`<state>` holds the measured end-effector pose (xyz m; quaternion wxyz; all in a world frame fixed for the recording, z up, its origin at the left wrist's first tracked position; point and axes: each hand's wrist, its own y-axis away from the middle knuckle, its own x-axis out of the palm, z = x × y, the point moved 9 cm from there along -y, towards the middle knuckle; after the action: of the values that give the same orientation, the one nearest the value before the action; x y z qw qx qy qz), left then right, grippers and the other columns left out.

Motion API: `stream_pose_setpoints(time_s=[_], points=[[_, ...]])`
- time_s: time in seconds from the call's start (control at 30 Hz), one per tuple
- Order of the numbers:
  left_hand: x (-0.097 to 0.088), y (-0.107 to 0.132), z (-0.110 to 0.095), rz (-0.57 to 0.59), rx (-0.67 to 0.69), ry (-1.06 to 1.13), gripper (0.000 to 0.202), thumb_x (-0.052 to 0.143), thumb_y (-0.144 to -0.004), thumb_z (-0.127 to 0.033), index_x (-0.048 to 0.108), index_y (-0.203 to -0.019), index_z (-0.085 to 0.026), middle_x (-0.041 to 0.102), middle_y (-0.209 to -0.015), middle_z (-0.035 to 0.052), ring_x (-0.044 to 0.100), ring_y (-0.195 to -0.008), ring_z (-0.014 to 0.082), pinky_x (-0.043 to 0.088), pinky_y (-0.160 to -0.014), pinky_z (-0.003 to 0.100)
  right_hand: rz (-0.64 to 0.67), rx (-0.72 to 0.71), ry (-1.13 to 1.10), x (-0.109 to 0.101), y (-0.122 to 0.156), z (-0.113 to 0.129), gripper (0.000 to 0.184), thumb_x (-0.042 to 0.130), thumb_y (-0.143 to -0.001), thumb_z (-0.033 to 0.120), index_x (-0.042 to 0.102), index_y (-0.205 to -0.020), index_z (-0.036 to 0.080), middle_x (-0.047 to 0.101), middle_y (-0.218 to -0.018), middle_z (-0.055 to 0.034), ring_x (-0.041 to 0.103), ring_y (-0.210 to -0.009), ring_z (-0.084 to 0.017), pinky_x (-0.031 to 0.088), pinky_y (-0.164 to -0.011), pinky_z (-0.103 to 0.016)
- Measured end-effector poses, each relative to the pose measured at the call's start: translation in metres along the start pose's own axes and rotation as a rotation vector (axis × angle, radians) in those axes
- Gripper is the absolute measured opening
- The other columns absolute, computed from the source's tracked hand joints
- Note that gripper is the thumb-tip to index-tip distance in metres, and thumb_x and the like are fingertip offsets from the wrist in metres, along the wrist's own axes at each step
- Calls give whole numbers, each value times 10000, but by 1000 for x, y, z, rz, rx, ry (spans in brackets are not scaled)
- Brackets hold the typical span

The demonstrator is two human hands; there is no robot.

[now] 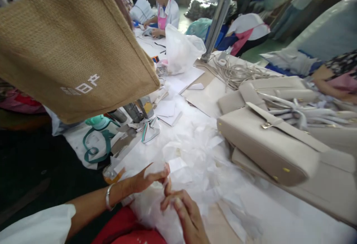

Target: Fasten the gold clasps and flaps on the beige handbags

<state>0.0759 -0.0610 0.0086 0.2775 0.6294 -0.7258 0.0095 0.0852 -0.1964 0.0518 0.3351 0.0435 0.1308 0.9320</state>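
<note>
My left hand, with a silver bracelet at the wrist, and my right hand meet at the near edge of the table. Both pinch a crumpled sheet of white tissue paper that bunches between them and hangs toward my lap. More loose tissue paper is heaped just beyond my fingers. A beige leather handbag with a strap and gold studs lies on its side to the right of my hands.
A tan woven bag hangs close at upper left. A teal bottle, clips and paper scraps lie left. More beige bags and straps, white cords, a plastic bag, a pole. Other people work farther back and at right.
</note>
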Motion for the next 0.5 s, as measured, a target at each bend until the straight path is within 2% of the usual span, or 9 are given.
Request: stream_pose_setpoints(time_s=[0.03, 0.07, 0.13, 0.2, 0.27, 0.33, 0.43, 0.5], points=[[4, -7, 9, -5, -45, 42, 438, 381, -917, -502, 491, -679, -152, 510, -584, 15, 466, -538, 119, 397, -593, 266, 24, 37, -85, 9, -8, -9, 374, 357, -951, 460, 567, -788, 197, 582, -739, -26, 544, -723, -138, 433, -719, -253], [1, -13, 20, -42, -89, 78, 473, 374, -913, -522, 428, -608, -165, 405, -503, -24, 368, -460, 89, 342, -516, 243, -13, 79, -165, 10, -14, -23, 385, 367, -942, 489, 508, -739, 195, 502, -632, 10, 475, -601, -113, 401, -607, -225], [-14, -22, 43, -136, -161, 143, 506, 415, -880, -551, 310, -542, -189, 239, -449, -73, 179, -399, 56, 190, -416, 227, -159, 156, -300, 0, -16, -57, 420, 379, -917, 555, 383, -676, 211, 326, -523, 70, 297, -462, -83, 283, -459, -202], [-29, -27, 59, -181, -190, 138, 466, 502, -833, -522, 321, -564, -188, 246, -453, -83, 148, -400, 47, 135, -404, 218, -285, 195, -308, -13, -9, -85, 441, 403, -889, 593, 342, -661, 221, 272, -509, 82, 242, -443, -79, 230, -425, -203], [-42, -28, 69, -206, -208, 76, 382, 572, -769, -472, 375, -618, -182, 302, -465, -84, 177, -399, 43, 139, -397, 205, -324, 205, -184, -21, -2, -99, 442, 440, -868, 598, 375, -653, 217, 295, -504, 72, 278, -451, -83, 225, -428, -207], [-52, -28, 75, -231, -221, 43, 317, 582, -720, -424, 388, -647, -184, 312, -460, -91, 183, -392, 40, 147, -389, 196, -315, 207, -50, -25, 1, -102, 428, 453, -866, 585, 429, -661, 211, 317, -498, 63, 312, -455, -85, 219, -429, -212], [-65, -27, 75, -290, -195, 48, 240, 527, -719, -383, 391, -675, -190, 301, -451, -99, 189, -380, 45, 177, -378, 189, -322, 235, -11, -32, 4, -105, 433, 402, -889, 582, 432, -659, 216, 279, -460, 75, 277, -412, -82, 206, -408, -220], [-72, -27, 72, -338, -168, 11, 222, 509, -729, -386, 408, -713, -189, 306, -462, -102, 196, -374, 48, 193, -372, 188, -352, 244, 46, -40, 6, -105, 437, 392, -893, 580, 425, -650, 218, 309, -461, 69, 303, -416, -87, 242, -410, -219]])
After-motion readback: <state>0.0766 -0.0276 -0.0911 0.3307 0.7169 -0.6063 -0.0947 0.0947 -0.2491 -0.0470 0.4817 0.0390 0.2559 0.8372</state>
